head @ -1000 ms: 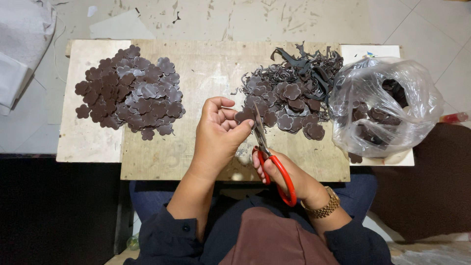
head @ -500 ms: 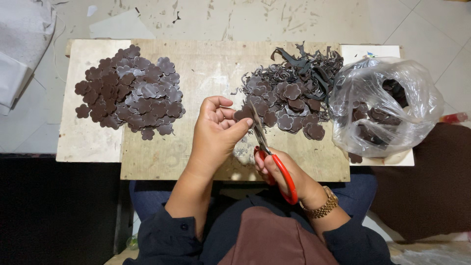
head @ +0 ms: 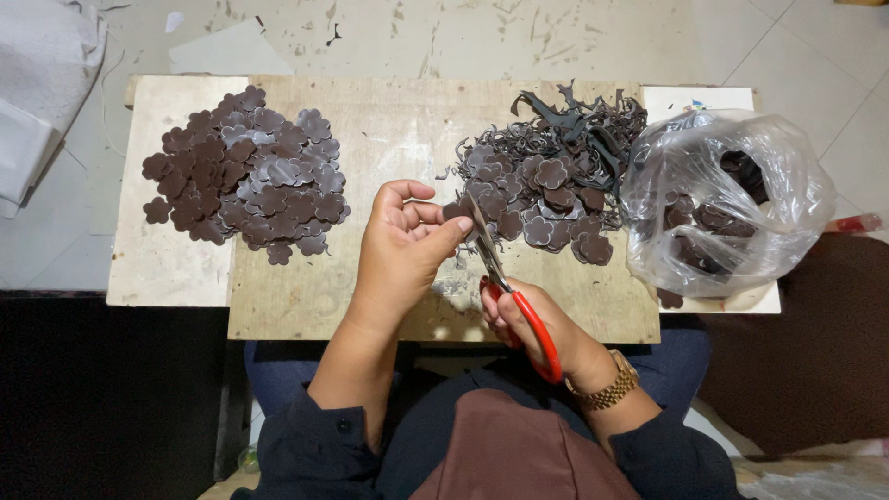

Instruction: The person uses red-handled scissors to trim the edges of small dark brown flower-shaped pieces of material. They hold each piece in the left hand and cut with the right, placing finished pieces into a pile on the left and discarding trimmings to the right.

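Clear plastic bag (head: 741, 167) holds dark cutouts; left hand (head: 400, 248) fingers pinch one, right hand (head: 537, 324) grips scissors (head: 509, 292).

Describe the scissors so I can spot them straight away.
Start at the wooden board on the person's lap. At its near edge, the right hand holds the scissors. Their bright red handles stand out from everything brown nearby.

A wooden bench (head: 389, 139) is carrying a big heap of dark brown flower-shaped cutouts (head: 245, 176) at its left end. A tangle of dark offcut strips (head: 583, 120) is lying at the far edge, and a clear plastic bag (head: 732, 199) holding more brown pieces is sitting at the right end. White cloth (head: 42, 83) is lying on the floor.
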{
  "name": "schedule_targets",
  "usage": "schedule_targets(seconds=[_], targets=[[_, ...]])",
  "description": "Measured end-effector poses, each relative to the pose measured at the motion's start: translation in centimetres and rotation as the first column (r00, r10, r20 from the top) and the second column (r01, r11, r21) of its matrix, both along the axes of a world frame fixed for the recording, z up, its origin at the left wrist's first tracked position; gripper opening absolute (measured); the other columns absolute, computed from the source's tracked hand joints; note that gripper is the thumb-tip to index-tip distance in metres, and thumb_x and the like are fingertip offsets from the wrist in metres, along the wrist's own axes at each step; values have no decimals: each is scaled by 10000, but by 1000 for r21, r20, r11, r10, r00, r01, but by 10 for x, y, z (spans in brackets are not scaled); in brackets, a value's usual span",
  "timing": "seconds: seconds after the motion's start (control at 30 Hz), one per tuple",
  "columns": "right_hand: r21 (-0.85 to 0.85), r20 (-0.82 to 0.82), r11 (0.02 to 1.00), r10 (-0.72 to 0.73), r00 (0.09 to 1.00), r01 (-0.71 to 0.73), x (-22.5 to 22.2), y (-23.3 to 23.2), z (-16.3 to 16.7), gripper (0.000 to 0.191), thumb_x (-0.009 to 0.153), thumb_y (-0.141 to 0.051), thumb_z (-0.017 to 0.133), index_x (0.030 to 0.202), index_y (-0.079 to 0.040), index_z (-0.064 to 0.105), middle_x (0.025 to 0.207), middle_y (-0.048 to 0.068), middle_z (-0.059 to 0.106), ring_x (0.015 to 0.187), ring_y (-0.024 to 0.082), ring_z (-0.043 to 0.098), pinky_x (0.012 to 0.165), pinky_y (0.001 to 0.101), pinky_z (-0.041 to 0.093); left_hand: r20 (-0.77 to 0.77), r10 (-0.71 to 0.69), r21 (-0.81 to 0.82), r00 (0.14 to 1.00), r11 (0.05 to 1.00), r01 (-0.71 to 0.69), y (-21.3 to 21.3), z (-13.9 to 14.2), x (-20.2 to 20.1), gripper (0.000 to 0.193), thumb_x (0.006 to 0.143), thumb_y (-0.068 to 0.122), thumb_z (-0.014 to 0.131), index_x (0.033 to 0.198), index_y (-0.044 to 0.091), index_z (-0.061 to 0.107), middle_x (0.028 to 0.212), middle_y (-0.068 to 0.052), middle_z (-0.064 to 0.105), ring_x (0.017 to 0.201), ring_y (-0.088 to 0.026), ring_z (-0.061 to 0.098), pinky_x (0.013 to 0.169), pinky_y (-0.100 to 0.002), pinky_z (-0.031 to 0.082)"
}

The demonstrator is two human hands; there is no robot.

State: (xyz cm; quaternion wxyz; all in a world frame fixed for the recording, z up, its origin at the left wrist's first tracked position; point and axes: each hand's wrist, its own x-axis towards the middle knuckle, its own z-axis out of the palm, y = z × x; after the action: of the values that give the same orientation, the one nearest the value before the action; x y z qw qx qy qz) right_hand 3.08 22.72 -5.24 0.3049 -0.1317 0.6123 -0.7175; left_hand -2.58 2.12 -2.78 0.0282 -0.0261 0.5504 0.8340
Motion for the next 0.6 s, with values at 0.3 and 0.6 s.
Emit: schedule_targets(seconds=[0.3, 0.6], targets=[[42, -72, 999, 0, 997, 3, 1, -4, 7, 639, 957, -717, 478, 1006, -81, 517, 841, -26, 464, 747, 80, 445, 693, 234, 440, 28, -41, -17, 999, 999, 41, 7, 3, 6, 470, 856, -23, 763, 1200, 17, 445, 929, -70, 643, 792, -77, 659, 689, -195, 548], [-11, -35, 1000, -28, 999, 28, 4, -4, 0, 640, 959, -714, 513, 970, -74, 507, 831, -23, 449, 717, 85, 419, 654, 239, 407, 27, -25, 6, 999, 1000, 25, 8, -1, 8, 457, 861, -16, 762, 1184, 19, 440, 931, -75, 646, 801, -85, 661, 699, -201, 557]])
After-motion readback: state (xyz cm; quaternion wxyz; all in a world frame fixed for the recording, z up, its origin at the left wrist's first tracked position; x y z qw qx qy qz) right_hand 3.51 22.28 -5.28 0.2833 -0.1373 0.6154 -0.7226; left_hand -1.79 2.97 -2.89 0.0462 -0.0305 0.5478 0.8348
